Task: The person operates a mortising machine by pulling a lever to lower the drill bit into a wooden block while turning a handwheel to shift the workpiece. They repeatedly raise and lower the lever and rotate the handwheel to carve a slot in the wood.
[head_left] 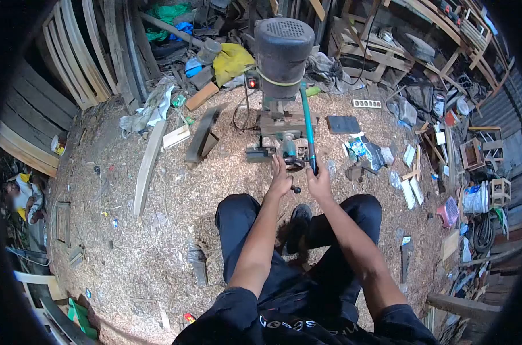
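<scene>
A machine with a large dark motor (pixel 284 49) on top stands in front of me; it looks like a mortiser. My right hand (pixel 319 183) is closed round the dark lower end of its long green lever (pixel 308 118). At the machine's front, my left hand (pixel 281 177) is at the left rim of a dark handwheel (pixel 296 165), fingers reaching up along it and thumb on the near side. The wheel's crank knob (pixel 296 189) sticks out between my hands. Behind the wheel is the metal vise and table (pixel 282 123). A red light glows on the switch box (pixel 252 84).
Wood shavings cover the ground. Left of the machine lie a long curved board (pixel 150 167), a dark timber piece (pixel 205 135) and a short block (pixel 176 137). A dark block (pixel 342 125) lies to the right. Boards lean at left; clutter lines the right wall. Another person (pixel 28 198) is at far left.
</scene>
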The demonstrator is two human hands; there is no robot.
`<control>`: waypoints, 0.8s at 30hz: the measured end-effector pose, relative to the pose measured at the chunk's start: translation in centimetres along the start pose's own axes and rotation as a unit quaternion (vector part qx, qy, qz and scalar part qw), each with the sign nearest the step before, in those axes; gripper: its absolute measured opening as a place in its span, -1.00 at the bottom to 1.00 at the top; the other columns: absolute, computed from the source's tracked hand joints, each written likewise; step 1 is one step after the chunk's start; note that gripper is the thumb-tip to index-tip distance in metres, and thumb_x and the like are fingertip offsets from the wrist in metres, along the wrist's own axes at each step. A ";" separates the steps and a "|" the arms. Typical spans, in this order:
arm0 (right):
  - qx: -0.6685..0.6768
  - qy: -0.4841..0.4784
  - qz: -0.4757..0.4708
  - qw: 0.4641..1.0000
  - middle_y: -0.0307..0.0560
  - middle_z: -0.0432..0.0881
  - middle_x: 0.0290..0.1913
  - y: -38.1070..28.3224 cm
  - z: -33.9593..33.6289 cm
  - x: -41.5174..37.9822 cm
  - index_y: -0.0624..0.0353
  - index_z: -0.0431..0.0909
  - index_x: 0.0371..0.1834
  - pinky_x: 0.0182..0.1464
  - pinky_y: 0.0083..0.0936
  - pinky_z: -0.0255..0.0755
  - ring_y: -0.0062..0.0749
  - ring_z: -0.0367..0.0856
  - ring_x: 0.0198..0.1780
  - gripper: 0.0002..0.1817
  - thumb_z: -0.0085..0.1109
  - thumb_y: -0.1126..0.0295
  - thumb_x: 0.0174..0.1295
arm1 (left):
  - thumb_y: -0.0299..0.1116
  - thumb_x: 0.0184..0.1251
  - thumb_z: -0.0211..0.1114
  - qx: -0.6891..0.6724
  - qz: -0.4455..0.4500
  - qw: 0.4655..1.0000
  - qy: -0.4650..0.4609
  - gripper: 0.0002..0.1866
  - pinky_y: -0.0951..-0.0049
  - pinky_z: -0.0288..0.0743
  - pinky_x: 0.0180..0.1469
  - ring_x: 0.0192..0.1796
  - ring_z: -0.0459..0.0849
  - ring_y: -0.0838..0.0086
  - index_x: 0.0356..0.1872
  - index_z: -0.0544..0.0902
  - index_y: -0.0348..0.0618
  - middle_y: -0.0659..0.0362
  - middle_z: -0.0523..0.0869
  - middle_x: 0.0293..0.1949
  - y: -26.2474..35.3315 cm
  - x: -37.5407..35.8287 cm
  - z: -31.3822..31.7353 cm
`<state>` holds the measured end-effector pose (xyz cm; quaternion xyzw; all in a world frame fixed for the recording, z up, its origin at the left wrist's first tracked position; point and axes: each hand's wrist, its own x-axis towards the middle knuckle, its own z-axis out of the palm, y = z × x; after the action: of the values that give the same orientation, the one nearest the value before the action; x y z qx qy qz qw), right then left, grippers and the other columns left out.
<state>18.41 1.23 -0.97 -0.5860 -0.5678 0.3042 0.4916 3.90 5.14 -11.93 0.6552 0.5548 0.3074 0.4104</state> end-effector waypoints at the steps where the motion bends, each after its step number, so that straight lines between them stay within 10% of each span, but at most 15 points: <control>1: 0.006 -0.017 0.031 0.999 -0.24 0.51 -0.44 -0.5 -0.4 0.0 0.32 0.39 0.34 -0.40 -0.51 0.38 -0.58 0.45 -0.45 -0.50 0.11 0.50 0.32 | -0.51 0.18 0.14 -0.002 0.007 1.000 -0.001 0.04 0.07 -0.37 0.60 0.60 -0.41 -0.17 0.54 -0.42 -0.27 -0.28 -0.43 0.55 -0.3 0.0 0.3; 12: 0.087 -0.054 0.136 0.985 -0.06 0.63 -0.31 -20.6 -7.5 7.4 0.37 0.54 0.06 -0.48 -0.54 0.41 -0.51 0.60 -0.43 -0.69 0.01 0.39 0.38 | -0.56 0.22 0.16 -0.054 0.058 0.996 -0.028 0.06 0.27 -0.21 0.57 0.60 -0.42 -0.10 0.53 -0.47 -0.22 -0.35 -0.45 0.53 -2.4 0.7 0.2; 17: 0.103 0.026 -0.101 0.989 -0.11 0.61 -0.30 -26.5 -8.3 15.4 0.32 0.51 -0.09 -0.39 -0.58 0.47 -0.53 0.59 -0.46 -0.42 -0.15 -0.09 0.53 | -0.54 0.25 0.18 -0.015 0.063 0.997 -0.041 0.03 0.29 -0.11 0.55 0.60 -0.42 -0.08 0.52 -0.42 -0.32 -0.39 -0.38 0.53 -1.5 0.1 -0.9; 24: -0.007 0.125 -0.260 0.957 0.10 0.70 -0.22 -28.3 -7.6 27.1 0.24 0.55 -0.04 -0.21 -0.38 0.53 -0.28 0.70 -0.27 -0.49 -0.03 -0.07 0.47 | -0.43 0.17 0.27 -0.043 0.074 0.996 -0.036 0.10 0.18 -0.35 0.59 0.61 -0.43 -0.09 0.53 -0.37 -0.34 -0.33 -0.31 0.56 -1.6 -0.4 -0.9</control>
<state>19.56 21.98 33.09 -0.4549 -0.6370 0.0862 0.6163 2.31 5.04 -12.89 0.6864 0.4760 0.3366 0.4346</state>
